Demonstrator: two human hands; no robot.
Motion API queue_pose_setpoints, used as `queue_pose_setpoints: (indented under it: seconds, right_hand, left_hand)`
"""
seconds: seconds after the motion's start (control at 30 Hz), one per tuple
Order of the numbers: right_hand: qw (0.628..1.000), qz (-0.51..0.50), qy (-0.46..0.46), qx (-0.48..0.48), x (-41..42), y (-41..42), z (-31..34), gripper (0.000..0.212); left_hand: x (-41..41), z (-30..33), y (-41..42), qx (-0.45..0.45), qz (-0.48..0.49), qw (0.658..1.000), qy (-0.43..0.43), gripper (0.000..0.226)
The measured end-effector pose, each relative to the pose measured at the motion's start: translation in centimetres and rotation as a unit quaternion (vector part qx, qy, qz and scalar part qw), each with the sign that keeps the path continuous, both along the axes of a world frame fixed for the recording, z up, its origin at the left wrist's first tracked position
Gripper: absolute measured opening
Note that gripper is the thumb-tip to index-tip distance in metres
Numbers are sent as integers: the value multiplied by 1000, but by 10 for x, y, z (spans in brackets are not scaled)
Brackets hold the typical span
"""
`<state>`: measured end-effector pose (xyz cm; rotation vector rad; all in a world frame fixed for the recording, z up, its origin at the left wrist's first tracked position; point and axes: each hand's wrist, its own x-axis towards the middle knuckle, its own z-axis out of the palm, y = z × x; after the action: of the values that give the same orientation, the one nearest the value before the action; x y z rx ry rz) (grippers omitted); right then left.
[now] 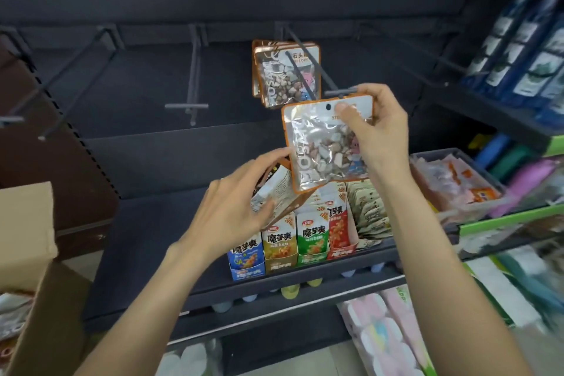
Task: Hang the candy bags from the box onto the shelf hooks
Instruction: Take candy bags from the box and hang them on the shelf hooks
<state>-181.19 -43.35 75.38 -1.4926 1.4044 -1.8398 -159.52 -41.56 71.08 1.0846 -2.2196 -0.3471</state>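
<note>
Box left — hung bags behind held bag.

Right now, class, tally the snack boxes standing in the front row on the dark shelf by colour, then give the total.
Blue box: 1
Yellow box: 1
Green box: 1
Red box: 1
Total: 4

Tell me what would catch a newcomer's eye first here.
Centre frame, the right hand pinches a clear stone candy bag by its top, just below the hook where matching bags already hang. The left hand grips more bags below it, over bright konjac snack packs on the shelf.
</note>
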Motion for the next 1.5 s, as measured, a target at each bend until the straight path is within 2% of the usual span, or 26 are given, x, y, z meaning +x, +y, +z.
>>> queue_pose_setpoints:
  seconds: [0.17,0.3,0.37,0.4,0.5,0.57,0.67,0.8,0.9,0.97,1.0,1.03,1.1,1.13,1.2,1.3,1.4,1.5]
  right_hand:
    - [998,22,52,-14,3,-4,4,30]
    - [995,-16,95,-8,5,-6,-4,11]
    - [996,7,88,3,4,-7,-9,6]
    - [994,33,100,16,2,-8,-13,13]
    - [976,82,193,62,-10,-11,-25,50]
    - [972,48,222,64,-12,-25,-31,57]
    - [973,-24,226,44,-3,-61,-30,52]
    - [974,-43,210,68,6,-117,-37,56]
    - [925,-102,346,117,10,-128,-40,49]
    - [901,-137,382,154,14,-108,-36,42]
    - [907,-138,360,168,14,-94,-38,41]
    - [929,-117,304,173,12,-78,-43,40]
    - [977,-20,134,167,14,-38,-59,34]
    - [982,29,66,173,18,-19,-67,30]
    - [977,87,-13,196,28,10,-83,23]
    - [976,78,-71,190,33,27,-95,20]
    - [983,36,-43,174,22,28,-96,7]
    - [985,34,-35,165,13,33,-93,17]
  left_hand:
    - [4,-2,-5,6,20,1000,13,84]
    - [3,-6,-6,9,16,1000,22,86]
    - [2,-7,-11,13,20,999,31,87]
    - [2,-8,-14,16,24,999,37,87]
    - [4,-11,-26,30,49,996,61,86]
    - [6,-16,-33,40,74,994,72,85]
    - [12,-25,-38,53,109,989,87,82]
    - [20,-34,-40,91,141,978,126,79]
    - [18,-37,-40,127,141,964,184,80]
    - [13,-38,-38,143,133,954,228,79]
    - [10,-38,-36,146,131,948,250,79]
    - [7,-38,-34,148,129,942,272,78]
    - [-1,-37,-31,148,122,929,318,76]
    - [-5,-36,-29,148,115,922,340,75]
    - [-13,-36,-26,148,97,911,373,74]
    - [-23,-35,-20,155,76,905,388,72]
    - [-27,-37,-18,169,77,903,388,72]
    - [-28,-39,-18,189,88,895,394,72]
